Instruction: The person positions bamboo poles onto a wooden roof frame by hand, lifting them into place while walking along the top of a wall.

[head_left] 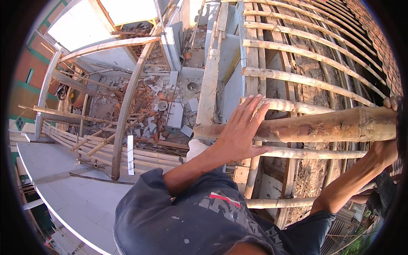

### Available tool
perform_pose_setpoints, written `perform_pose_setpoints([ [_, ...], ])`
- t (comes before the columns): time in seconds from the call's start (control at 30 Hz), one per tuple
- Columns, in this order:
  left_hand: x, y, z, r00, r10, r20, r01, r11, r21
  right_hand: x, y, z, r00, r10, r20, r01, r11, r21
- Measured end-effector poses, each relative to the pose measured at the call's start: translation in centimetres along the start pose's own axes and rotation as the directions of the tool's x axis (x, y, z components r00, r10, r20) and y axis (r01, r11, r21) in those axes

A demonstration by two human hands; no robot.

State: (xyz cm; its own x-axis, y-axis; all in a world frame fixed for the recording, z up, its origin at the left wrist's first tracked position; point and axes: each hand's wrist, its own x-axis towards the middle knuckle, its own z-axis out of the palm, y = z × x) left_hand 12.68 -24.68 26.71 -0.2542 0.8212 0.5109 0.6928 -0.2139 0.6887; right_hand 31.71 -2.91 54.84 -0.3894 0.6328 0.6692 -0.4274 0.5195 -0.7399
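Rubble (146, 102) lies below; bamboo battens (297, 78) probably underlie the thick pole (323, 125).

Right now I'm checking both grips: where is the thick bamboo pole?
In the head view, the thick bamboo pole lies horizontally across the right half, over the bamboo roof slats, between the flat left hand and the right hand at its far end.

Both forearms rise from six o'clock, sleeves pushed above the elbows. The left hand (240, 131) lies flat at centre, palm down, fingers spread and pointing toward one o'clock. The right hand (389, 146) sits at three o'clock, fingers curled in a grip, partly cut off at the rim.
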Motion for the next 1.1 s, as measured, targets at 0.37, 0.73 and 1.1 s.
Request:
perform_pose_setpoints([
  [0.37, -8.9, -10.4, -1.1, 0.926, -0.321, -0.198, 0.357, 0.916, 0.184, -8.4, 16.7, 9.9, 0.921, 0.363, -0.144, -0.308, 0.902, 0.303],
  [0.73, -20.6, -16.6, -0.2, 0.793, -0.610, 0.002, 0.588, 0.765, 0.262, -23.3, 25.0, 12.7, 0.849, 0.518, -0.103, -0.475, 0.835, 0.279],
  [1.1, 5.4, -0.8, -2.3, 0.999, -0.040, -0.009, 0.040, 0.999, -0.001, -33.5, 30.8, 17.0, 0.890, 0.419, -0.180, -0.437, 0.896, -0.076],
])
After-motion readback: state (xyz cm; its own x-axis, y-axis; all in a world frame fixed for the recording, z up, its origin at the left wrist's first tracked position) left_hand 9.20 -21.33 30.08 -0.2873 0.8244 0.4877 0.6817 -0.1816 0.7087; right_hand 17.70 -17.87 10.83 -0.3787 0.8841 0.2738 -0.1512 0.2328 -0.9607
